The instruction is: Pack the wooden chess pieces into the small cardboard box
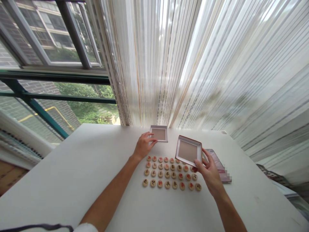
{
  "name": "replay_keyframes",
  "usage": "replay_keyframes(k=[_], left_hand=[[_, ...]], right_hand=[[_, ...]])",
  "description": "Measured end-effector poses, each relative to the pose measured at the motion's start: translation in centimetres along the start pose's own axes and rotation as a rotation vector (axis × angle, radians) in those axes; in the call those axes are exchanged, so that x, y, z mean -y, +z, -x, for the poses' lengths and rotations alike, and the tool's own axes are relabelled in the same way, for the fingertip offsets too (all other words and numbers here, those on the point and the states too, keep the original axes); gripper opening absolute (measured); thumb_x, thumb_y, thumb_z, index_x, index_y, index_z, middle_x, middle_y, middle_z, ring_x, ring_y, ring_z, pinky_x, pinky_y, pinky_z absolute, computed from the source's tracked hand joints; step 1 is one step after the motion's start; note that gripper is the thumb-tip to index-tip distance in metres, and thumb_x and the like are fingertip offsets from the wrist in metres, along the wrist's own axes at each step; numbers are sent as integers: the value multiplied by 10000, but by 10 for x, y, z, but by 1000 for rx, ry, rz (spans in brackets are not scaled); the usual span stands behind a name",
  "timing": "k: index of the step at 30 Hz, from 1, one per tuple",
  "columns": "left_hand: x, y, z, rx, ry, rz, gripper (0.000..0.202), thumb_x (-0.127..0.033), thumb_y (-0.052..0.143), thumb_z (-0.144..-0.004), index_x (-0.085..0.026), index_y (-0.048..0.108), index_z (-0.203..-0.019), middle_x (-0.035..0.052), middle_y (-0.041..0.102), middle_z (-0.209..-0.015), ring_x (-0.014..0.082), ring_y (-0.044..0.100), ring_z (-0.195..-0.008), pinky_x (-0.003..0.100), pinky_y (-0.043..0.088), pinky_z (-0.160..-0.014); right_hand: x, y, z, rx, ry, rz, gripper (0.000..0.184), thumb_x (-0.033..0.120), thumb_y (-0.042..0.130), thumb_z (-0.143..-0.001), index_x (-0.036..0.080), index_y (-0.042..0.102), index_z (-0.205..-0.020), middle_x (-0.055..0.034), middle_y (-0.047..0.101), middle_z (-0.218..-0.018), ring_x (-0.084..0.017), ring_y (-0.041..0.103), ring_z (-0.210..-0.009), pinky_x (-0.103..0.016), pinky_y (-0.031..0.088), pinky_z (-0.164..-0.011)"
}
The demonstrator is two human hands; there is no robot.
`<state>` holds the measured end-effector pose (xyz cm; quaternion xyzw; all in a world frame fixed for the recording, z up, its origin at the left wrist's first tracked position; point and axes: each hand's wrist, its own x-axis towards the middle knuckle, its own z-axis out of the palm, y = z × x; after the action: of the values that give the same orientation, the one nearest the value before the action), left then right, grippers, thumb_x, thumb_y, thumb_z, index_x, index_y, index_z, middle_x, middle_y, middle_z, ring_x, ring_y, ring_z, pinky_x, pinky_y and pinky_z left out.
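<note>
My right hand (207,167) grips a shallow open box half (188,151) by its right side, thumb over the near rim. It is held tilted above the right end of the Chinese chess pieces (167,174), hiding some of them. At the back of the table, a second shallow box half (159,134) shows its brown inner bottom and pale walls. My left hand (144,145) has its fingers bent around that one's near left corner. Round wooden pieces with red and black characters lie in several neat rows between my forearms.
A flat, pinkish-grey folded sheet or packet (218,166) lies beyond my right hand, partly covered by it. The white table (96,161) reaches back to a striped sheer curtain (154,64). An open window (60,38) stands at the left.
</note>
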<state>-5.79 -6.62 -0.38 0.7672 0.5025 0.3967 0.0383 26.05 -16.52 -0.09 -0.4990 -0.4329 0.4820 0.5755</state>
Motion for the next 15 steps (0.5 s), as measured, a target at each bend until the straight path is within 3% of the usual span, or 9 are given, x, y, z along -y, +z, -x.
replay_keyframes(k=[3, 6, 9, 12, 15], left_hand=[[-15, 16, -15, 10, 18, 8, 103, -254, 721, -907, -291, 804, -955, 40, 690, -1236, 276, 572, -1259, 479, 491, -1085], [-14, 17, -11, 3, 9, 2, 111, -249, 699, -921, -277, 797, -966, 44, 690, -1244, 276, 569, -1263, 480, 493, -1084], [0, 2, 7, -24, -31, -24, 129, -258, 655, -948, -255, 781, -977, 55, 680, -1257, 274, 576, -1251, 483, 488, -1090], [19, -22, 35, -49, -79, -62, 156, -298, 624, -962, -242, 768, -979, 74, 673, -1250, 279, 603, -1201, 501, 507, -1063], [32, -47, 75, -71, -115, -104, 207, -343, 579, -983, -243, 759, -979, 81, 667, -1246, 292, 597, -1205, 523, 510, -1055]], right_hand=[[-3, -13, 0, -14, 14, 21, 926, 441, 842, -744, 248, 356, -1508, -51, 750, -954, -160, 664, -566, -303, 578, -532], [0, -14, -19, 13, -25, 146, 866, 471, 770, -794, 206, 338, -1497, -88, 739, -1004, -174, 693, -582, -337, 608, -562], [4, 5, -50, 74, -156, 416, 764, 482, 635, -872, 169, 323, -1495, -54, 723, -870, -202, 722, -576, -359, 622, -566], [9, 33, -81, 106, -247, 524, 619, 424, 609, -881, 200, 440, -1432, -8, 687, -800, -184, 704, -555, -323, 599, -551], [17, 55, -98, 45, -408, 669, 458, 322, 547, -916, 219, 515, -1361, -50, 683, -941, -179, 689, -668, -326, 572, -656]])
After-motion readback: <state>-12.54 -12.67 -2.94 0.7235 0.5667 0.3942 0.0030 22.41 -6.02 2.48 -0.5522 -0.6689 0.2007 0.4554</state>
